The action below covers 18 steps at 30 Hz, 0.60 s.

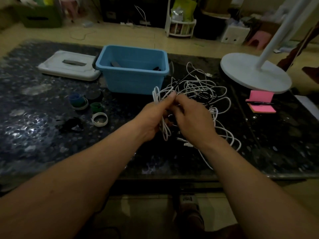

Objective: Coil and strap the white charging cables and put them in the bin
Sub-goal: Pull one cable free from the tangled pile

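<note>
Well, nothing on my feed carries lettering sharp enough to read. Far left, on the glossy, speckled dark stone table (34, 135), lies a flat white plastic lid (69, 66) with a grey slot handle. Nearer sit small rolled straps: a blue roll (75, 99), a green roll (96, 107), a white ring (99, 119) and a crumpled black strap (71, 125). The blue bin (133, 78), smooth rectangular plastic with a rolled rim, stands just behind the hands. The left hand (151, 119) grips a looped cable (155, 94), thin white cord in long oval loops. The right hand (191, 118) curls its fingers onto the same loops, beside the left thumb. Right of them sprawls a tangle of white cables (203, 87), then a round white lamp base (255, 73) and pink sticky notes (261, 102).
</note>
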Each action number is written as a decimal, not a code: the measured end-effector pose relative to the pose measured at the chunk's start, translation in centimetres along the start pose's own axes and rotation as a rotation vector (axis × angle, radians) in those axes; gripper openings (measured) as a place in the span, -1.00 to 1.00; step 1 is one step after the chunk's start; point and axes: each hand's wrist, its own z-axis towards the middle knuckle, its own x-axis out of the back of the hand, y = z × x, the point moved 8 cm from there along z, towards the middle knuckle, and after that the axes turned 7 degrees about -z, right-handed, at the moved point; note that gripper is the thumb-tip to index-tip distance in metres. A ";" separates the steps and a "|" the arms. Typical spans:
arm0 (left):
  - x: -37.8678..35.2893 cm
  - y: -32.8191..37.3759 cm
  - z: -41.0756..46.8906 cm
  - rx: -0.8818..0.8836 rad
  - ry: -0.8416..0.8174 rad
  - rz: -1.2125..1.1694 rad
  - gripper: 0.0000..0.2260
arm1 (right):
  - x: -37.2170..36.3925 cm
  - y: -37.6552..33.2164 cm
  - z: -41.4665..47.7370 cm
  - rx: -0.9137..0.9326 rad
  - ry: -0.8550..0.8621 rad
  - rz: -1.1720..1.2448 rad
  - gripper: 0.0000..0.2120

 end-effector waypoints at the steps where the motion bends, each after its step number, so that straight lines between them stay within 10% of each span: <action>1: 0.2 -0.1 0.1 0.002 -0.005 -0.027 -0.67 | -0.2 -0.4 -0.2 0.033 -0.010 -0.013 -0.89; 18: 2.6 4.3 0.4 -0.140 0.072 -0.422 -0.74 | -2.7 4.0 -1.5 -0.059 -0.373 -0.262 -0.71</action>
